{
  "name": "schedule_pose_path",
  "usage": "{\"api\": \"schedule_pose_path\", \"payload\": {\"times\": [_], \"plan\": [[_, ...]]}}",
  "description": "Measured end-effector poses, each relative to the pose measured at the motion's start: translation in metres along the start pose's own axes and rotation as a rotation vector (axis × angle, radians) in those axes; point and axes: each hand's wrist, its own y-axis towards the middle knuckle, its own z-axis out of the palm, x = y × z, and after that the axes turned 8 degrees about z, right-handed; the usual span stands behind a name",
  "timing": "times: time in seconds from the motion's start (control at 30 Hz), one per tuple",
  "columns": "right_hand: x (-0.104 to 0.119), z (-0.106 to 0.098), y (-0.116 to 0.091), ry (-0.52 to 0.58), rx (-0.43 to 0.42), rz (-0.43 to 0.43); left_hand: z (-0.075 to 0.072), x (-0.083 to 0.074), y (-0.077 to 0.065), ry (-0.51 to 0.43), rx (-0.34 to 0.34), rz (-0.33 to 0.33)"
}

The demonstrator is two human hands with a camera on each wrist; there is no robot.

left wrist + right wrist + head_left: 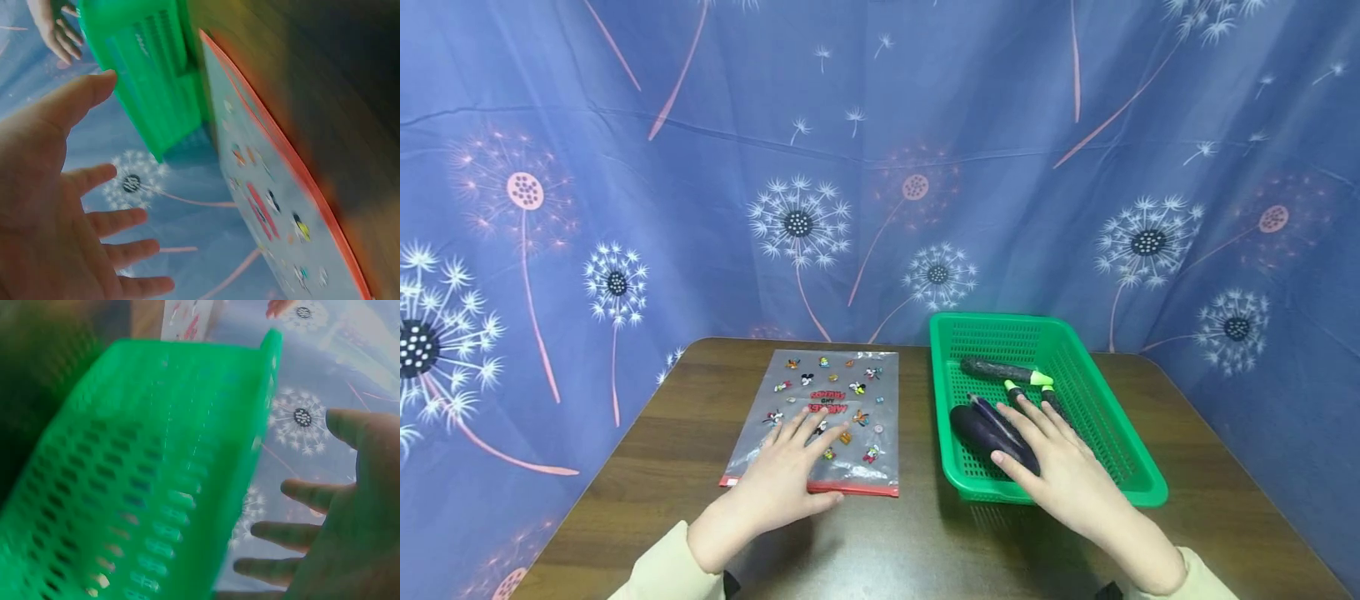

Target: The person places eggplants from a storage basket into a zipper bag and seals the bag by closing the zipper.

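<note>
My left hand [778,475], fingers spread and straight, hovers above the near part of a clear zip bag [872,383] with cartoon prints and a red zip edge, lying flat. In the left wrist view a gap shows between that palm and the bag [262,187]. My right hand [1067,471] is spread out over the near side of a green plastic basket [951,475], holding nothing. Inside the basket lie a dark eggplant [985,437], a second purple one partly behind it, and several dark zucchini [1000,371] with pale green ends, some partly hidden by the right fingers.
Both the bag and the basket are on a brown wooden table [655,450], bag on the left, basket on the right. A blue dandelion-print cloth [865,208] hangs behind the table and along its sides.
</note>
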Motion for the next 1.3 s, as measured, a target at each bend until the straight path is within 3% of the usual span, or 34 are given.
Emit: {"api": "schedule_pose_path", "payload": {"times": [0.27,0.4,0.53,0.87,1.3], "plan": [[-0.011,-0.023,0.026,0.057,0.16,-0.087,-0.003,0.036,-0.004,-0.03,0.027,0.09],[-0.015,-0.026,0.037,0.061,0.279,-0.082,0.0,0.053,-0.006,-0.092,0.072,0.125],[-0.019,-0.025,0.05,0.057,0.374,-0.069,0.005,0.067,-0.009,-0.096,0.104,0.144],[-0.028,-0.006,0.076,0.038,0.46,-0.05,0.016,0.085,-0.017,-0.07,0.155,0.163],[-0.038,0.009,0.08,0.047,0.585,0.041,0.026,0.106,-0.025,-0.076,0.15,0.24]]}}
